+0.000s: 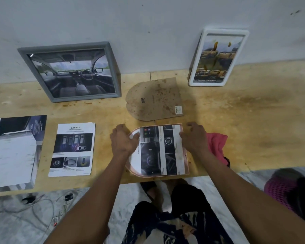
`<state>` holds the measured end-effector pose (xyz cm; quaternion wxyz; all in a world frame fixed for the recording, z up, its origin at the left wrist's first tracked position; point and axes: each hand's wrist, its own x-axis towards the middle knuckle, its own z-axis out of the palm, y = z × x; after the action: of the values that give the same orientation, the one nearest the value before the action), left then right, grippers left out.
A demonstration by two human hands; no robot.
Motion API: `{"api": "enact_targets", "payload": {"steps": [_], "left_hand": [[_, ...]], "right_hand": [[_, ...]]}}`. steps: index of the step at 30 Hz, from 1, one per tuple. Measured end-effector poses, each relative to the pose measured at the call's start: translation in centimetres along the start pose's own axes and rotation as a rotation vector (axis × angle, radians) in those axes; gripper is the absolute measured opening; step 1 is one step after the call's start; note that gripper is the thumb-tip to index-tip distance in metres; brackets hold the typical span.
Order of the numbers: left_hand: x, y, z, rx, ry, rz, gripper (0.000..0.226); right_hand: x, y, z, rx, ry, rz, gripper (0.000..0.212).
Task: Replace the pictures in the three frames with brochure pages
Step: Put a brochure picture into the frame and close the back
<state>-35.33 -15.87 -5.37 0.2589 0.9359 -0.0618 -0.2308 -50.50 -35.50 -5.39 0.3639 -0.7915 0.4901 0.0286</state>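
Note:
An arch-shaped pink frame (186, 155) lies flat at the table's near edge, and a cut brochure page (158, 150) of car interior photos rests in it. My left hand (124, 140) presses on the page's rounded left end. My right hand (195, 138) rests on its straight right edge. The brown arch-shaped backing board (155, 98) lies just behind. A grey frame (70, 71) with a car-interior picture leans on the wall at the left. A white frame (217, 57) with a yellow-truck page leans at the right.
A loose "SAFETY" brochure page (72, 149) and a brochure booklet (14, 152) lie on the wooden table (253, 111) at the left. A pink cloth (216, 146) sits by my right wrist. Cables (42, 206) trail on the floor below; a pink mesh bag (280, 192) stands at the right.

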Motion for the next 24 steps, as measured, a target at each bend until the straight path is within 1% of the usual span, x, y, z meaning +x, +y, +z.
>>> {"api": "enact_targets", "payload": {"steps": [4,6,8,10,13,17,21,24], "left_hand": [[3.2,2.6,-0.2,-0.089,-0.055,-0.069,0.076],[4.7,3.7,-0.5,-0.073,-0.056,-0.087,0.074],[5.9,4.7,-0.8,-0.037,-0.046,-0.078,0.068],[7.0,5.5,-0.9,-0.06,-0.036,-0.108,0.06],[8.3,6.4,-0.6,-0.172,-0.03,-0.184,0.035],[10.0,6.2,0.4,-0.226,-0.014,-0.242,0.028],[11.0,6.0,0.8,-0.406,-0.028,-0.398,0.042],[11.4,6.2,0.5,-0.503,-0.042,-0.427,0.059]], "right_hand": [[4.0,-2.0,-0.6,0.042,-0.024,-0.042,0.047],[5.9,-3.2,-0.7,0.055,-0.028,-0.029,0.047],[7.5,-4.1,-0.7,0.087,-0.028,-0.05,0.048],[8.8,-4.6,-0.5,0.131,-0.053,-0.051,0.052],[10.6,-5.3,0.1,0.135,-0.101,0.018,0.061],[12.0,-6.1,0.7,0.132,-0.09,0.124,0.055],[12.6,-6.5,0.5,0.257,-0.088,0.21,0.046],[12.8,-7.0,0.0,0.327,-0.094,0.247,0.047]]}}
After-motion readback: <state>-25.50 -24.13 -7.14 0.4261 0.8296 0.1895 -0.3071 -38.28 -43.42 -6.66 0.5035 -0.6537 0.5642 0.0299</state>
